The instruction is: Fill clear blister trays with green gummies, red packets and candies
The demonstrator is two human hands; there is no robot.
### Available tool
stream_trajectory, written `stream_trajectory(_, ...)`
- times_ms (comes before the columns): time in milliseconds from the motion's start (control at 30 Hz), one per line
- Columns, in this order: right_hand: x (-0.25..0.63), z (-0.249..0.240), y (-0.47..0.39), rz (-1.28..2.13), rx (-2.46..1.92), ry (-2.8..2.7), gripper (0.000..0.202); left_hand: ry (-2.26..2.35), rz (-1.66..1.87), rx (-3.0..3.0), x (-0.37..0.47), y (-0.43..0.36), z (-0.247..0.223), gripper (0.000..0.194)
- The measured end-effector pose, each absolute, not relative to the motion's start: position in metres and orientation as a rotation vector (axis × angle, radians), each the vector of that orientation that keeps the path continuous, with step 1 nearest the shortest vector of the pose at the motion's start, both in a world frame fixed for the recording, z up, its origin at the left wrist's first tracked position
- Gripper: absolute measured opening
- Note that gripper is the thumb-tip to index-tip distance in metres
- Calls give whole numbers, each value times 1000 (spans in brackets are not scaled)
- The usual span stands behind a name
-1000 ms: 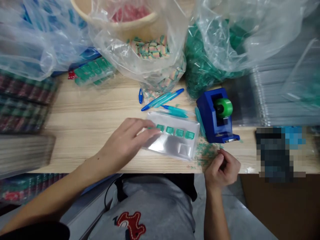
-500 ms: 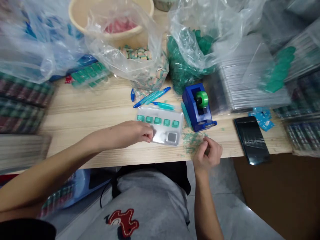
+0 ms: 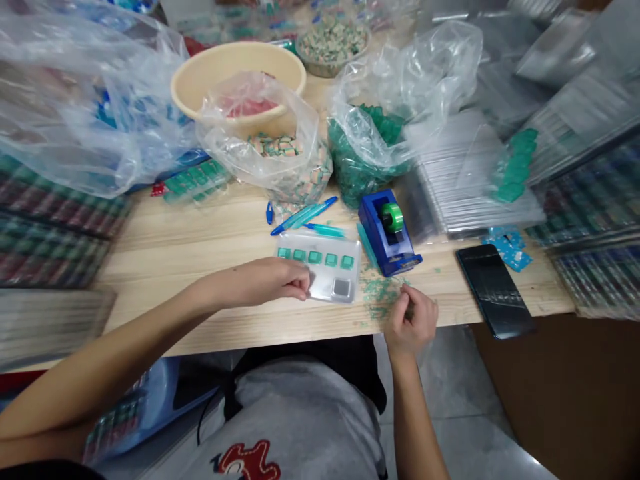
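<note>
A clear plastic tray (image 3: 325,287) lies on the wooden table, with several small teal square pieces (image 3: 315,257) in a row along its far side and a square grey recess at its near right. My left hand (image 3: 280,280) is closed over the tray's left part, its fingertips pinched together. Whatever is between them is hidden. Right of the tray, my right hand (image 3: 413,320) rests at the table's front edge, fingers curled and thumb against the index finger. Beside its fingertips lie tiny green scraps (image 3: 380,293); what it pinches, if anything, is too small to name.
A blue tape dispenser (image 3: 387,243) stands right of the tray; blue pens (image 3: 305,217) lie behind it. Farther back are a bag of green pieces (image 3: 357,170), a bag of multicoloured pieces (image 3: 295,183) and a cream basin (image 3: 200,87). A phone (image 3: 495,293) overhangs the front edge at right.
The camera view has tilted up, so the table sits lower and more of its far side shows. Both hands keep nearly the same place and closed shape by the tray.
</note>
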State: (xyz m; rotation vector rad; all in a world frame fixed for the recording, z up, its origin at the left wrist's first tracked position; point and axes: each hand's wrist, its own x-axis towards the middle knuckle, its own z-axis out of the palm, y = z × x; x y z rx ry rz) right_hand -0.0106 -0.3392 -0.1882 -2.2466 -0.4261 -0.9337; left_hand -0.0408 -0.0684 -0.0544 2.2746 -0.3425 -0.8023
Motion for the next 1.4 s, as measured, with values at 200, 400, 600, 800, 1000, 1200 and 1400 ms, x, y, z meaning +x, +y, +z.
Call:
stream_trajectory(200, -11, -190, -338, -926, -2249, -376, 15, -483, -743, 2267, -36, -65, -58, 25)
stream_trajectory(400, -13, -186, -337, -919, -2242, -394, 16, -607, -505, 2853, -58, -92, -63, 21)
stream_trajectory(600, -12, -189, -338, -887, -2229, -394, 16, -675, -65, 2864, -75, -87, -41, 21)
stream_trajectory(800, -16, -179, -336, -854, -2162, -402, 16, -515, -256, 2624, -68, -69, -21, 20)
stream_trajectory(1000, -55, -142, -302, -557, -2104, -615, 38, -541, -627, 2448, -50, -74, -45, 28)
stream_trajectory(1200, -55, -149, -281, -156, -2043, -520, 65, -431, -665, 2421, -51, -81, -65, 27)
stream_trajectory(1400, -51, -163, -282, -159, -2021, -511, 66, -469, -385, 2634, -66, -84, -54, 22)
